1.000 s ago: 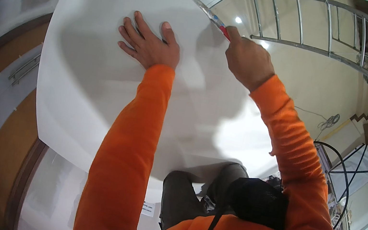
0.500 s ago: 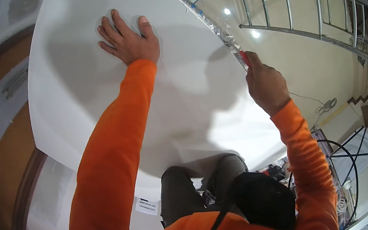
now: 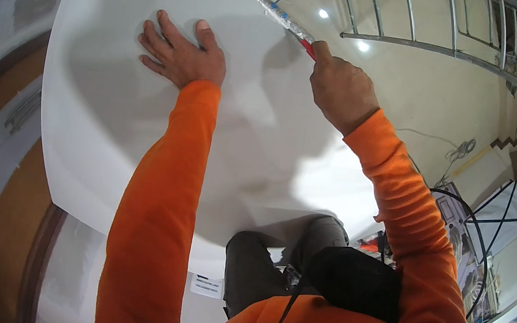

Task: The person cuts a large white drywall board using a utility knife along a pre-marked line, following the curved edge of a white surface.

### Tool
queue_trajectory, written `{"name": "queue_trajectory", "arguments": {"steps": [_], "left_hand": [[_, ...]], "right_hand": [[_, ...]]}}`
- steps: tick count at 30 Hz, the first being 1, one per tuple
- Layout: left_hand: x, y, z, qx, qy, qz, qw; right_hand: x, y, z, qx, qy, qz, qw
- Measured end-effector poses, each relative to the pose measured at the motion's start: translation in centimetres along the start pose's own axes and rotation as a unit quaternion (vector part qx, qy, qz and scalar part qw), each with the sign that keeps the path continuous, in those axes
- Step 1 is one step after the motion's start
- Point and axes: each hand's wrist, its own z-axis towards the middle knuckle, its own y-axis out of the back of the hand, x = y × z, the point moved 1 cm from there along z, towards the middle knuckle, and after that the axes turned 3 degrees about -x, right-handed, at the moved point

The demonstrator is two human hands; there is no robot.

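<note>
A large white sheet spreads out before me, its far right edge lying along a paint-spattered bar. Flat on the sheet, with its fingers spread, rests my left hand. My right hand is closed around a slim red knife-like tool. The tool's front end meets the sheet's edge beside the bar. Its tip is too small to make out, and my fingers hide most of its grip.
A metal ladder lies across the upper right. Past my right arm are a coiled cable, a black curved hose and a crossed-frame panel. Brown-framed panelling stands at the left. My knees are against the sheet's near side.
My right hand has slid up and left along the sheet's edge with the red tool, and the right forearm has followed. The left hand stays in place.
</note>
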Motion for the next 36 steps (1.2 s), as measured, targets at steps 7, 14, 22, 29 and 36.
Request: {"name": "queue_trajectory", "arguments": {"steps": [7,14,22,29,36], "left_hand": [[0.1,-0.3,0.1,0.003,0.002,-0.003,1.0],[0.3,-0.6,0.1,-0.002,0.001,-0.015,1.0],[0.5,-0.7,-0.2,-0.002,-0.006,-0.008,1.0],[0.2,-0.3,0.0,-0.003,-0.004,-0.007,1.0],[0.4,-0.6,-0.3,-0.002,-0.001,0.012,1.0]], "right_hand": [[-0.6,0.7,-0.4,0.052,-0.018,0.019,0.998],[-3.4,-0.5,-3.6,0.048,-0.019,-0.008,0.999],[-2.6,0.6,-3.4,0.003,-0.018,0.056,0.998],[-0.5,0.2,-0.3,0.032,-0.02,0.033,0.999],[-1.5,0.1,-1.7,0.002,0.022,0.01,1.0]]}}
